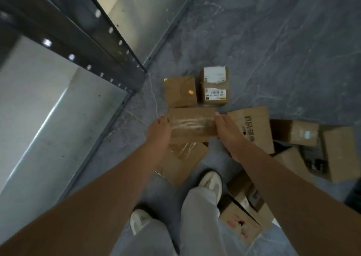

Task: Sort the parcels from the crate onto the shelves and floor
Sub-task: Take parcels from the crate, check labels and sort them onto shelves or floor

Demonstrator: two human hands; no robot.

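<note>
Two hands clamp my taped parcel (192, 123): left hand (159, 130) and right hand (226, 130) on opposite ends (glossy tape, probably slippery); it looks stiff and light.

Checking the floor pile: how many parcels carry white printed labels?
1: the brown cardboard box with white barcode labels, on the grey floor beyond the hands. Other boxes' labels may be hidden or blurred.

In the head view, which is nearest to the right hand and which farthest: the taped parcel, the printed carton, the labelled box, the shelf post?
From the right hand:
1. Taped parcel, touching it on its left, held between both hands.
2. Printed carton, just behind the hand, on the right.
3. Labelled box, farther up on the floor.
4. Shelf post, far left.
</note>
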